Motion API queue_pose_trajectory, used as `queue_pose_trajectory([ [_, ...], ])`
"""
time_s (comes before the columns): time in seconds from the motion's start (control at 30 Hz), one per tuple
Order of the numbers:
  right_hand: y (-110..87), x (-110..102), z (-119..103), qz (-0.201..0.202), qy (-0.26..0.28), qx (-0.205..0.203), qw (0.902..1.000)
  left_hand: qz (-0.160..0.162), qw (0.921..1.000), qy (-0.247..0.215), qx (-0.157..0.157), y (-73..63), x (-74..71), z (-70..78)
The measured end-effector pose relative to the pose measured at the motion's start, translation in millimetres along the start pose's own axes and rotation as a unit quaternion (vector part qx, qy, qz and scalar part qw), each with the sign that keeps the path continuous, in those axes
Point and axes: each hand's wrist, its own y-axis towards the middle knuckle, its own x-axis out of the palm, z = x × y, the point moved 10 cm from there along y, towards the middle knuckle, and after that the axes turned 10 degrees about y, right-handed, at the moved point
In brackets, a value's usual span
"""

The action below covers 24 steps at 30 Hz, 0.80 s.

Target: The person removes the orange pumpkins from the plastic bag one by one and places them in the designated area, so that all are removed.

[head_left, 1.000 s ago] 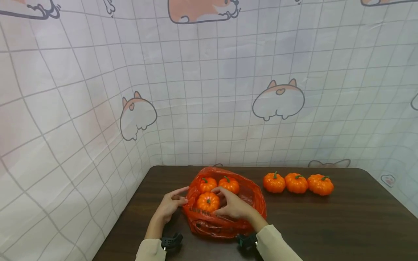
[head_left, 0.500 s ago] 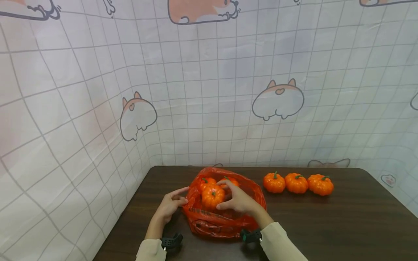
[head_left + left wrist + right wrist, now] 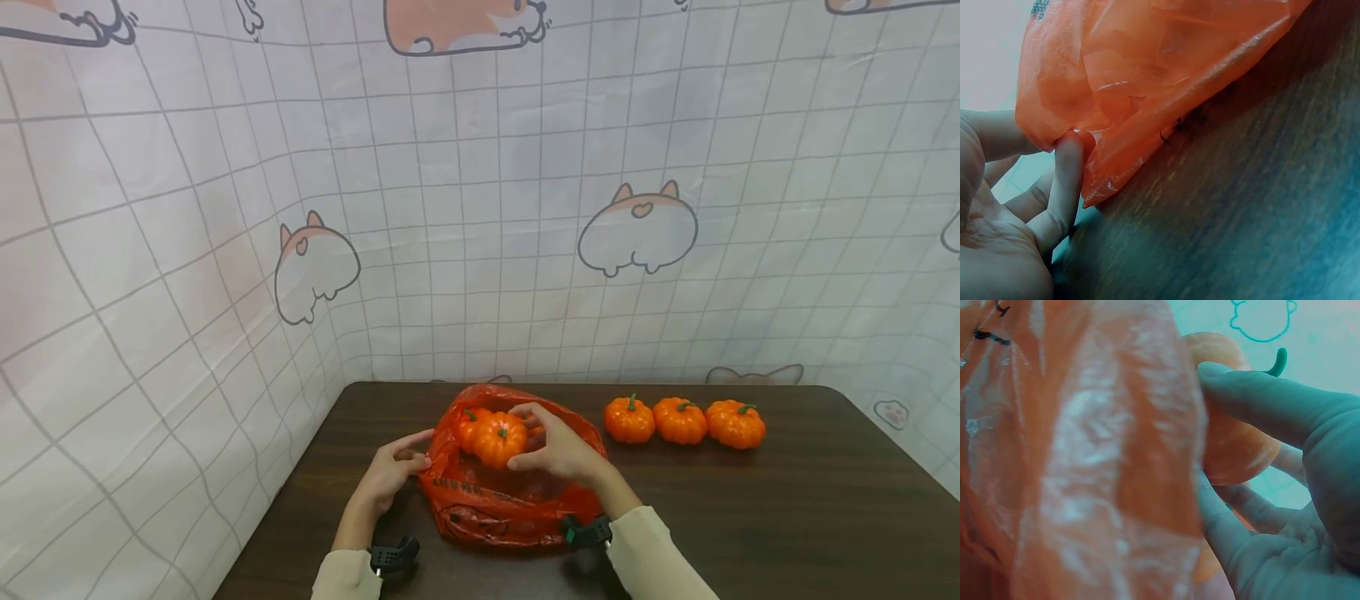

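Observation:
An orange-red plastic bag (image 3: 487,510) stands with its mouth spread on the dark table. At its left edge, my left hand (image 3: 388,475) pinches the rim; in the left wrist view, the fingers hold the thin plastic (image 3: 1129,94). My right hand (image 3: 564,452) grips a small orange pumpkin (image 3: 499,440) over the bag's mouth, thumb on one side and fingers on the other. The right wrist view has this pumpkin (image 3: 1235,447) with its green stem, partly hidden by the bag. Another pumpkin (image 3: 467,427) lies in the bag behind it; one more is mostly hidden by my right hand.
On the table to the right of the bag, three orange pumpkins sit in a row: left pumpkin (image 3: 629,421), middle pumpkin (image 3: 680,422) and right pumpkin (image 3: 737,425). Behind the table (image 3: 750,517) hangs a white gridded cloth (image 3: 480,333).
My right hand has lifted the front pumpkin from inside the bag, moving it up and to the right. The left hand has stayed at the rim.

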Motion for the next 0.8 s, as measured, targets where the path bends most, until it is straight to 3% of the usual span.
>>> queue_pose_trajectory([
  [0.27,-1.8,-11.7,-5.5,0.006,0.009,0.015,0.9998,-0.004,1.0,0.001,0.007,-1.0,-1.6,0.0],
  [0.8,-15.8,-49.2,-14.9,0.036,0.03,0.004,0.9989,-0.004,0.9999,0.007,0.007,3.1,-0.2,-1.3],
])
